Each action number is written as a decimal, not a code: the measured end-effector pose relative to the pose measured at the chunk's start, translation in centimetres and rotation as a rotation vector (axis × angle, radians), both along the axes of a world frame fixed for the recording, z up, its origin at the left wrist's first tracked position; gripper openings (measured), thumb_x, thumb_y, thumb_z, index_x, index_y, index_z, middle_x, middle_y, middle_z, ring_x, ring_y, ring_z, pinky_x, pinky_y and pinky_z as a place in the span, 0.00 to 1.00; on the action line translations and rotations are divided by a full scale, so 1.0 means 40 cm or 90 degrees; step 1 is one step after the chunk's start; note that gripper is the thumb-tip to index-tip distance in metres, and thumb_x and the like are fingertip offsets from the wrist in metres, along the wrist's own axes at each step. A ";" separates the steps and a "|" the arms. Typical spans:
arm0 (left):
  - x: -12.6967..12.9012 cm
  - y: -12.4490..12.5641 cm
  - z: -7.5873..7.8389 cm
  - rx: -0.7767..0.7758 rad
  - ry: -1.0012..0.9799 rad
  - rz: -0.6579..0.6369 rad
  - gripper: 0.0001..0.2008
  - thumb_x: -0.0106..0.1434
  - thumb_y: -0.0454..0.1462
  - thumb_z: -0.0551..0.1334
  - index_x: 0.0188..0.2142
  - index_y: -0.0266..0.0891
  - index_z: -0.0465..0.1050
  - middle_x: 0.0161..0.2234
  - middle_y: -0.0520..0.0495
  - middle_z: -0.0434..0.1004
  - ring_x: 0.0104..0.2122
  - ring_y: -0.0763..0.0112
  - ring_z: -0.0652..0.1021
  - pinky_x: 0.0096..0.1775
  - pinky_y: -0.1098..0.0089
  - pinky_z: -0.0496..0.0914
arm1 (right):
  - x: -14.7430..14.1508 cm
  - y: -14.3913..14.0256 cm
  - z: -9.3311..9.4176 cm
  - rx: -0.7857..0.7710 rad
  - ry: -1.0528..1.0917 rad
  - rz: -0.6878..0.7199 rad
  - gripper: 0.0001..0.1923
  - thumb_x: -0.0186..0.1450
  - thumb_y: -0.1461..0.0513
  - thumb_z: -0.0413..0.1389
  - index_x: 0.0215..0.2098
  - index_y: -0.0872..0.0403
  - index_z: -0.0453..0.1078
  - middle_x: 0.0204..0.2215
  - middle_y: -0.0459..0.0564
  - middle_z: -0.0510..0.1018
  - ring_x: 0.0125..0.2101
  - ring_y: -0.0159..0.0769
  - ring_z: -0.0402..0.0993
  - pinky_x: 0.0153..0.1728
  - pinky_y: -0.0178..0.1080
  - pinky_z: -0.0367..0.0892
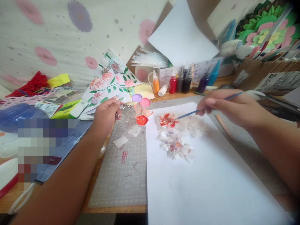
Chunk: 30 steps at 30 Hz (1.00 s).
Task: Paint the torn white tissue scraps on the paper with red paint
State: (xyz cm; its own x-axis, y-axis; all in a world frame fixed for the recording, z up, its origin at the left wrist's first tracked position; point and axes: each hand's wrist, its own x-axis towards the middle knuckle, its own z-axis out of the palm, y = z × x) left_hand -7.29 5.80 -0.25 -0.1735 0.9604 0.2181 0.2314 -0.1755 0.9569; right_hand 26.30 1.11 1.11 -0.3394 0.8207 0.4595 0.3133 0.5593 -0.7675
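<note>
My right hand (217, 104) grips a thin blue paintbrush (191, 113) whose tip meets a red-painted cluster of crumpled tissue petals (167, 120) on a white sheet of paper (187, 187). Below that cluster lies another tissue clump (175, 147) with orange and purple touches, and whitish tissue petals (197, 125) spread to its right. Closed at the fingertips, my left hand (108, 112) pinches the rim of a clear plastic paint palette (128, 114). Around the palette's right side sit round wells with red paint (142, 120), pink paint (145, 102) and purple paint (137, 97).
A grey cutting mat (126, 184) lies beneath the paper, with small pale scraps (120, 141) on it. Paint bottles (172, 83) stand behind, beside finished flower pictures (100, 86). At the left are a phone (67, 147) and a green packet (69, 109); a cardboard box (269, 75) stands right.
</note>
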 end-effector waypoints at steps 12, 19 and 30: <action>0.023 -0.022 0.000 0.067 0.060 -0.055 0.06 0.56 0.36 0.58 0.26 0.38 0.73 0.14 0.54 0.64 0.16 0.77 0.65 0.20 0.74 0.59 | -0.065 -0.041 -0.011 -0.003 0.186 0.084 0.04 0.62 0.60 0.55 0.30 0.52 0.68 0.23 0.45 0.73 0.26 0.31 0.70 0.26 0.35 0.65; 0.043 -0.040 0.009 0.038 0.058 -0.065 0.06 0.57 0.36 0.58 0.27 0.37 0.72 0.14 0.55 0.64 0.15 0.78 0.64 0.20 0.75 0.59 | -0.073 -0.055 0.001 0.072 0.011 0.033 0.05 0.62 0.60 0.55 0.29 0.53 0.67 0.23 0.45 0.74 0.28 0.28 0.72 0.26 0.30 0.67; 0.051 -0.039 0.008 0.021 0.077 -0.073 0.06 0.57 0.35 0.57 0.26 0.38 0.71 0.13 0.55 0.63 0.15 0.78 0.64 0.19 0.75 0.59 | -0.099 -0.062 0.014 0.060 -0.040 0.053 0.06 0.62 0.60 0.54 0.28 0.55 0.67 0.25 0.48 0.75 0.26 0.28 0.72 0.22 0.28 0.65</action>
State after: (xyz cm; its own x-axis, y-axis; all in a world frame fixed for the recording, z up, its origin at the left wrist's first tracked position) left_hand -5.23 4.25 0.08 -0.0346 0.9644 0.2622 0.3206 -0.2378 0.9169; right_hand 22.35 -1.36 1.68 -0.4351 0.7428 0.5088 0.3086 0.6540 -0.6907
